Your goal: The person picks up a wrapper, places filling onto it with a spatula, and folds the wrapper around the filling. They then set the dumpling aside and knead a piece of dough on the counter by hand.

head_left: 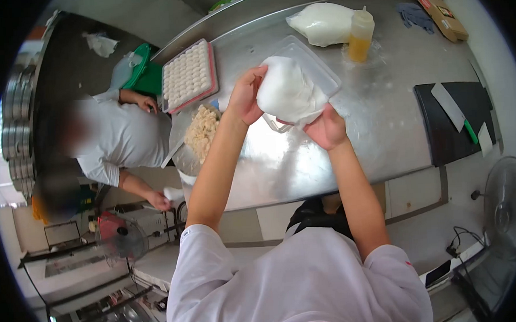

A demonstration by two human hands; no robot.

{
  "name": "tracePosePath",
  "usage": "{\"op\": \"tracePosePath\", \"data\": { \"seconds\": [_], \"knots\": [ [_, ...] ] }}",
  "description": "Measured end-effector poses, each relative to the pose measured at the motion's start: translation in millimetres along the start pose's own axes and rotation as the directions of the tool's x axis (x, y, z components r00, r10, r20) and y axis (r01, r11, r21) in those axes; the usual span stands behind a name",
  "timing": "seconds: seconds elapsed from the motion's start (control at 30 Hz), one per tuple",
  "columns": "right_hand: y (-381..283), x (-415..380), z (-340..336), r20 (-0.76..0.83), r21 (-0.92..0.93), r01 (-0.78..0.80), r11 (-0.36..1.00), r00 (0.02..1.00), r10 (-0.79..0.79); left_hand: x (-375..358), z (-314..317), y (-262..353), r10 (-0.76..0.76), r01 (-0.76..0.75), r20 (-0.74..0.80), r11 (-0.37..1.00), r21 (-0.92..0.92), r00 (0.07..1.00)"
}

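Note:
A big, soft lump of white dough is held up between my two hands above the steel table. My left hand grips its left side, thumb near the top. My right hand closes on its lower right edge, where it hangs in loose folds. Part of each hand's fingers is hidden behind the lump. Beneath and behind it lies a clear plastic tub, partly covered from view.
Left of my arms are a bowl of pale chunks and a tray of white balls. Toward the back stand a white bag and an oil bottle. A knife rests on a black board. A co-worker is at left.

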State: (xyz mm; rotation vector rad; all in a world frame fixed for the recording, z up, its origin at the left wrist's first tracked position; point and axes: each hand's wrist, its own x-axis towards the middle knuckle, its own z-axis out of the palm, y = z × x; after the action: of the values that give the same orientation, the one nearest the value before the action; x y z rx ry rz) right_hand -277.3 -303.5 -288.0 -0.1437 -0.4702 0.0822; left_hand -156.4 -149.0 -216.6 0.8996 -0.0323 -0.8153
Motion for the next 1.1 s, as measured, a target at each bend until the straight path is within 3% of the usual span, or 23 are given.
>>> {"op": "tracePosePath", "data": {
  "seconds": [0.07,0.1,0.13,0.2,0.23,0.27,0.3,0.33,0.4,0.5,0.77,1.1],
  "knots": [
    [-4,-11,38,-0.385,-0.41,-0.169,0.896,0.923,-0.002,-20,13,-7,0.087,-0.072,-0.142,0.992,0.106,0.986],
    [-7,-18,49,-0.436,-0.263,-0.133,0.956,0.9,0.005,-28,19,-11,0.091,-0.075,-0.154,0.992,0.103,0.984],
    [-9,-25,53,-0.438,-0.257,-0.141,0.956,0.899,0.015,-35,25,-15,0.16,-0.114,-0.177,0.962,0.248,0.971],
    [-14,-41,62,-0.499,-0.399,-0.132,0.907,0.861,-0.095,-50,37,-28,0.297,-0.161,-0.191,0.842,0.516,0.936],
    [-19,-49,68,-0.501,-0.399,-0.138,0.907,0.861,-0.089,-57,50,-40,0.478,-0.261,-0.242,0.761,0.594,0.844],
    [-25,-56,76,-0.524,-0.44,-0.159,0.884,0.845,-0.108,-67,61,-50,0.479,-0.262,-0.246,0.763,0.591,0.843],
    [-30,-63,83,-0.544,-0.479,-0.181,0.859,0.829,-0.129,-78,71,-60,0.732,-0.317,-0.034,0.336,0.887,0.681],
    [-36,-69,88,-0.544,-0.481,-0.185,0.857,0.829,-0.127,-89,84,-69,0.817,-0.237,0.276,-0.176,0.955,0.506],
    [-45,-80,95,-0.54,-0.616,-0.234,0.752,0.821,-0.186,-105,121,-86,0.728,-0.38,0.399,-0.204,0.902,0.557],
    [-54,-98,103,-0.491,-0.709,-0.253,0.659,0.847,-0.204,-108,140,-113,0.696,-0.37,0.409,-0.217,0.903,0.59],
    [-71,-126,119,-0.465,-0.754,-0.225,0.618,0.847,-0.258,-109,154,-150,0.773,-0.428,0.326,-0.078,0.9,0.544],
    [-89,-150,135,-0.453,-0.827,-0.287,0.484,0.85,-0.27,-111,169,-177,0.76,-0.422,0.33,-0.082,0.903,0.56]
  ]
}}
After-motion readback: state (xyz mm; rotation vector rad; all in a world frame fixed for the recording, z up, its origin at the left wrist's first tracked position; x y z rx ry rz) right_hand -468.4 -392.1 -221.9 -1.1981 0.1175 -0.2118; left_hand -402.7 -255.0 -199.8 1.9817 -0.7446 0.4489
